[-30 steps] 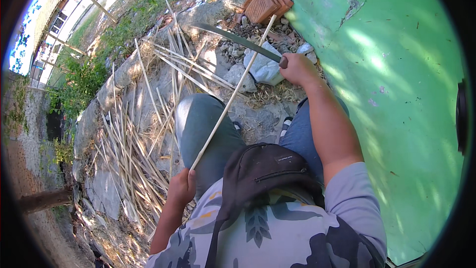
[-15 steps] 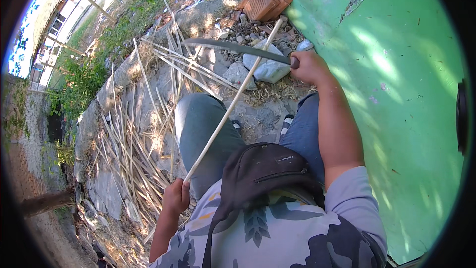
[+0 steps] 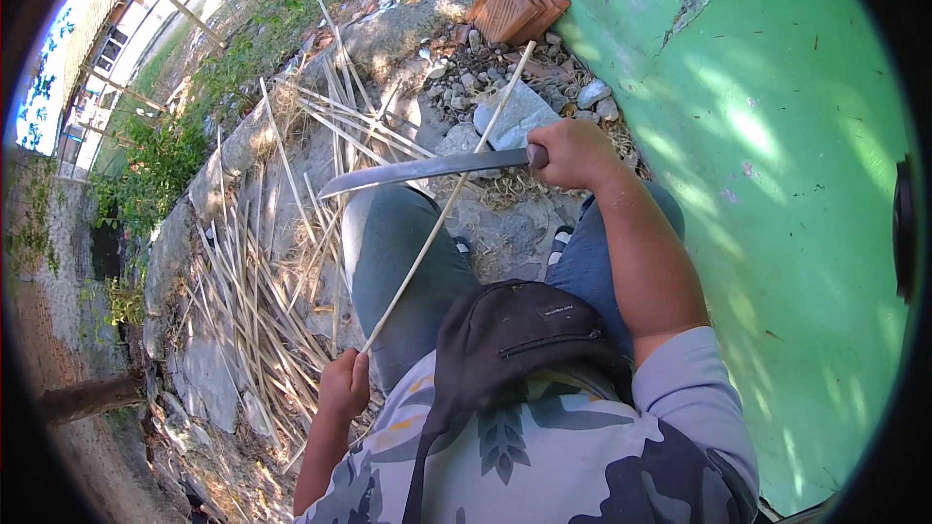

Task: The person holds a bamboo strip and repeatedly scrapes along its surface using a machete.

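Note:
My left hand is closed round the lower end of a long, pale wooden strip, which looks like split bamboo. The strip slants up and away to the right, past my left thigh. In my right hand is the dark handle of a machete, gripped in a fist. Its long, slightly curved blade points left and crosses the strip above its middle. Whether the edge touches the strip I cannot tell. The strip's far end stands over the stones beyond the blade.
A heap of similar strips lies on the ground to my left. Ahead are a pale rock, rubble and stacked orange clay tiles. A green wall runs along my right. Green bushes grow at the far left.
My right hand has drawn the machete nearer to me and slightly left, so the blade crosses lower along the strip. The strip's far end has shifted a little left; my left hand stays nearly still.

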The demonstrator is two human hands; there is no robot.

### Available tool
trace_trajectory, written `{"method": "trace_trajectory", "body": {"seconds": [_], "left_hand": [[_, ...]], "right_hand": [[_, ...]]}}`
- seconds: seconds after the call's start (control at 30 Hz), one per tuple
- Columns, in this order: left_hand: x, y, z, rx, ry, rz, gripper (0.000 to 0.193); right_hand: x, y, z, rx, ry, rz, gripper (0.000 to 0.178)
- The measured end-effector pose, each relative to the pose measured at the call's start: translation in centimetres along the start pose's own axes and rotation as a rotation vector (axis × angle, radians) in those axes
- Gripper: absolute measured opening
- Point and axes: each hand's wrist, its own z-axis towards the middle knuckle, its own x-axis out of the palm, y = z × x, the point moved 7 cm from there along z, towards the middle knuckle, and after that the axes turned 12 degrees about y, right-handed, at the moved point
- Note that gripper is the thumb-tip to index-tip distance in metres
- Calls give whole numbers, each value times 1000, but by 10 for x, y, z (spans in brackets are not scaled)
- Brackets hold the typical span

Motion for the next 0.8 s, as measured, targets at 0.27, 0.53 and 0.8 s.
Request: {"method": "trace_trajectory", "body": {"seconds": [0.27, 0.53, 0.8], "left_hand": [[6, 0, 2, -33, -96, 111, 42], [7, 3, 1, -10, -70, 76, 42], [2, -9, -3, -43, -116, 128, 43]], "right_hand": [[-2, -63, 9, 227, -113, 314, 22], [-5, -9, -5, 101, 1, -8, 16], [-17, -42, -10, 297, -96, 85, 15]]}}
